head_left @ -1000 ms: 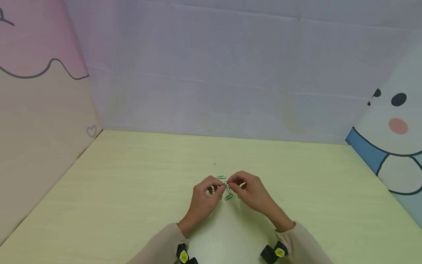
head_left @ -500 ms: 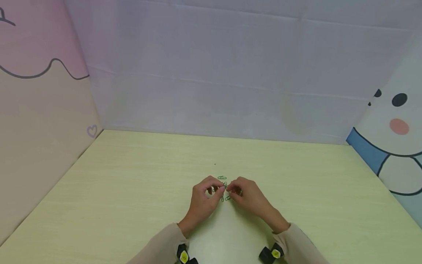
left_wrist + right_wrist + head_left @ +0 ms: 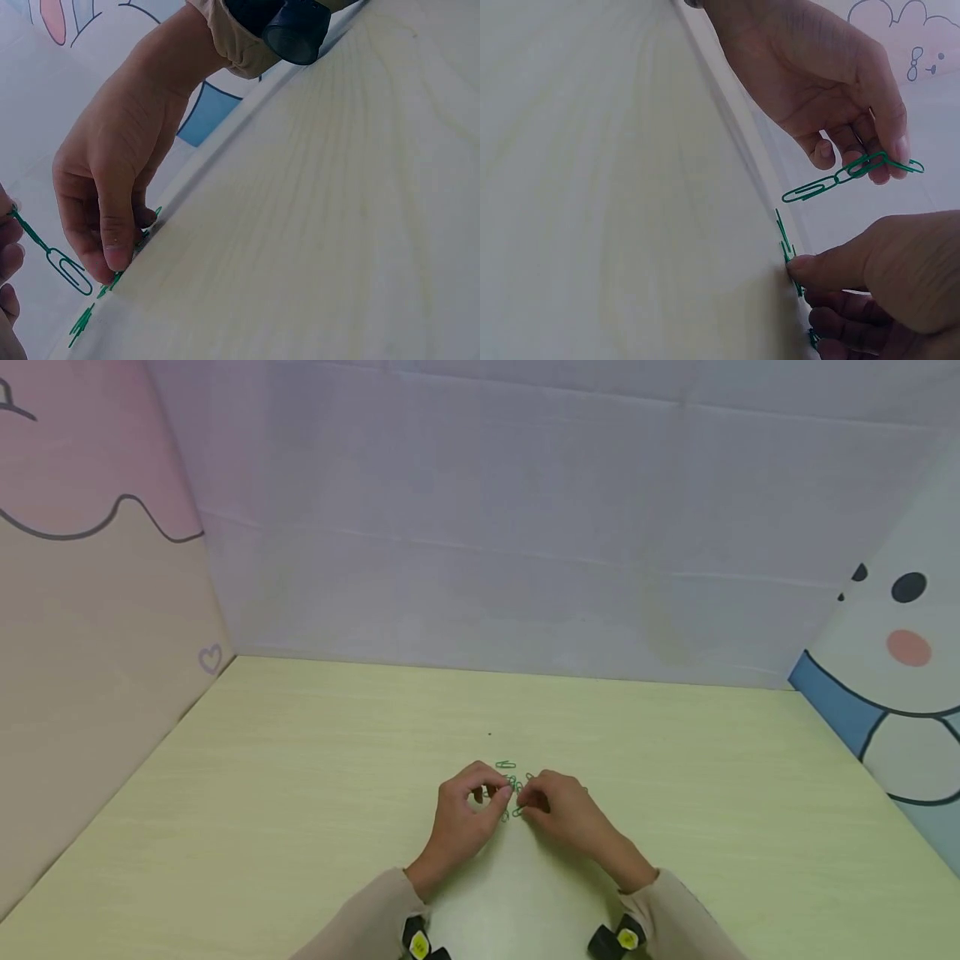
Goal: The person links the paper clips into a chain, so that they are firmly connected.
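My left hand [image 3: 467,810] pinches a short chain of linked green paper clips [image 3: 847,174] between thumb and fingertips. In the right wrist view the chain hangs out sideways above the table. My right hand [image 3: 572,822] is down at the tabletop beside it, thumb and forefinger closed together on a loose green paper clip [image 3: 518,812]. The fingertips partly hide that clip. Several more green paper clips lie around the two hands, one of them a loose clip [image 3: 506,764] just beyond the fingers.
The pale wooden table [image 3: 300,752] stretches out on all sides of the hands. A small dark speck [image 3: 490,734] lies beyond the clips. A plain cloth wall [image 3: 480,527] closes off the back, and printed panels stand left and right.
My right hand has come away from the left hand's fingertips and moved down toward me to the loose clips on the table. The left hand stays in place, holding the chain.
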